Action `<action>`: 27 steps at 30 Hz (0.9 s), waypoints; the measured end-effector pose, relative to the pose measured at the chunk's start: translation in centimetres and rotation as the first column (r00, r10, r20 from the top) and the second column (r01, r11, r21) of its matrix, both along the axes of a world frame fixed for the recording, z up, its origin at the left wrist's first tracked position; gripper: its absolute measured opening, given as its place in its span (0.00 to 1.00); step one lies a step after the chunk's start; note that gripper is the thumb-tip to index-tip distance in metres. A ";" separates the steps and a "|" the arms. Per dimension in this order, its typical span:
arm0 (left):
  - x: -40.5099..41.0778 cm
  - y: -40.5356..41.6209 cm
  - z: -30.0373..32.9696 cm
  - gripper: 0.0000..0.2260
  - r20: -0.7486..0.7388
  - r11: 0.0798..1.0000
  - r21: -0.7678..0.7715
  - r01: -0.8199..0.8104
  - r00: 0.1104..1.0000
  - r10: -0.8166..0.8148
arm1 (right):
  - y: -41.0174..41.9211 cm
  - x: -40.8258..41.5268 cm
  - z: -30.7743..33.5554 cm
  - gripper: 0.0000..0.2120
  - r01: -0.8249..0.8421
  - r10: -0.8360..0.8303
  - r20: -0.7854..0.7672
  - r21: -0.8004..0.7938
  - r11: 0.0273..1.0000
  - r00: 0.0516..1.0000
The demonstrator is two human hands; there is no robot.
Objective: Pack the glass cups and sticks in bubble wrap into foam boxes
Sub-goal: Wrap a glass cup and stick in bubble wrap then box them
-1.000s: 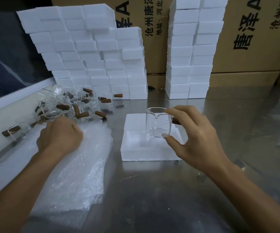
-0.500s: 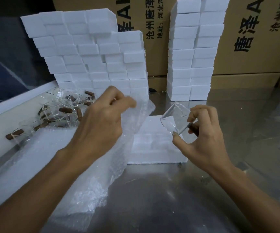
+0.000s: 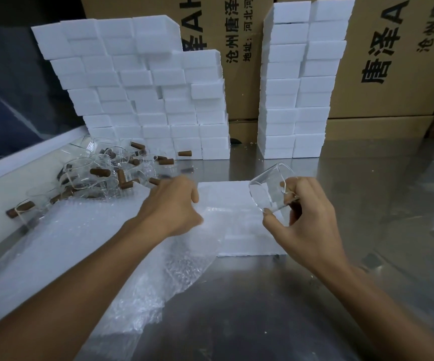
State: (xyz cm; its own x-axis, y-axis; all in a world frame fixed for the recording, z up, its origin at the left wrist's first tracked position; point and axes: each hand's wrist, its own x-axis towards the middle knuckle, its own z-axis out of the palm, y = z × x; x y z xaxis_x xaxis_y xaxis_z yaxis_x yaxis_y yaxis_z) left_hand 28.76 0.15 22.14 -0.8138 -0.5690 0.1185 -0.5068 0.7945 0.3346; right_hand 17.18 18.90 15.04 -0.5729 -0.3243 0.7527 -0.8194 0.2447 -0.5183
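Note:
My right hand (image 3: 306, 220) grips a clear glass cup (image 3: 270, 190), tilted with its mouth up and left, above the right part of a flat white foam box (image 3: 239, 227). A brown stick seems tucked in that hand but is mostly hidden. My left hand (image 3: 174, 204) pinches a sheet of bubble wrap (image 3: 184, 261) and holds it down over the foam box's left edge. More bubble wrap sheets lie in a pile (image 3: 54, 246) under my left forearm.
A heap of glass cups (image 3: 85, 173) and brown sticks (image 3: 124, 178) lies at the left by a white ledge. Two stacks of foam boxes (image 3: 145, 95), (image 3: 299, 79) stand at the back before cardboard cartons (image 3: 393, 61). The table (image 3: 367, 204) is shiny metal.
My left hand took a bubble wrap sheet from the pile, lifted it, then brought it down onto the foam box. My right hand tilted the cup and kept it over the box.

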 end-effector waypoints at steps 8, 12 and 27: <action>-1.0 -0.9 1.4 0.08 -0.124 0.997 -0.065 -0.047 0.992 0.038 | -0.1 0.7 0.4 0.18 -0.037 0.047 0.134 -0.071 0.997 0.990; -1.3 -2.0 4.8 0.11 -0.457 0.966 -0.218 -0.138 0.889 0.024 | -0.2 0.8 0.7 0.17 -0.021 0.049 0.243 -0.118 0.993 0.969; -2.3 2.0 3.0 0.24 -0.240 0.982 -0.188 0.003 0.970 -0.049 | -0.3 3.5 5.5 0.12 -0.117 0.805 0.548 -0.805 0.581 0.229</action>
State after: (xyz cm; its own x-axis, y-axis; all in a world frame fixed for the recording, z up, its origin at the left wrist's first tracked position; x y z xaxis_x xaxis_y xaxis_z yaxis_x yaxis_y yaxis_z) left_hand 26.43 2.13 25.12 -0.7619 -0.4976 0.4147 -0.4072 0.8658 0.2908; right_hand 20.73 18.58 20.50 -0.8207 -0.5590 0.1185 0.2843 -0.5795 -0.7638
